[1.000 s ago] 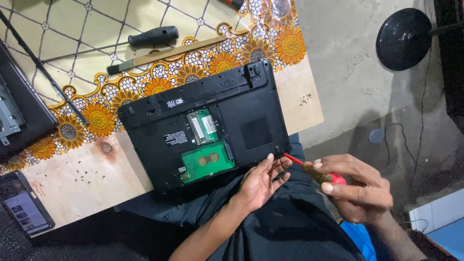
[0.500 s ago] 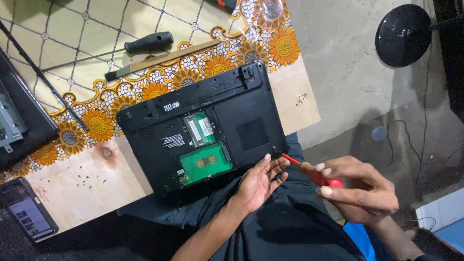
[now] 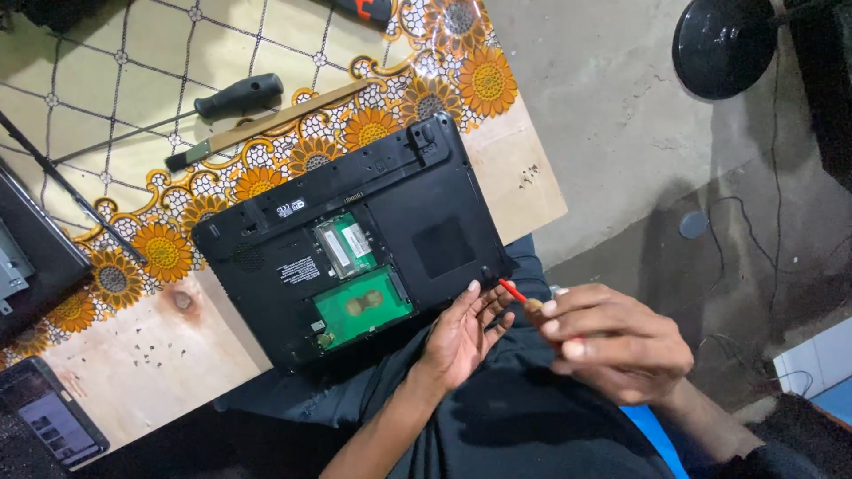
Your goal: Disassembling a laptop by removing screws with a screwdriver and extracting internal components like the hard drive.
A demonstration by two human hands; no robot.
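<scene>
laptop (image 3: pixel 355 239): matt black plastic | table (image 3: pixel 133 372): bare rough wood | tablecloth (image 3: pixel 115 98): glossy floral vinyl

Black laptop (image 3: pixel 355 235) lies upside-down, panel open; red-tipped screwdriver (image 3: pixel 515 294) at its corner.

Labels: small white rectangular sticker (image 3: pixel 290 210) on the black laptop underside (image 3: pixel 444 191), far left near the hinge edge; block of white print (image 3: pixel 299 269) just nearer, left of the open bay. Screen: lit phone (image 3: pixel 55 424) at near-left table corner, dark bezel, pale grey-white display. No packages or signs
</scene>
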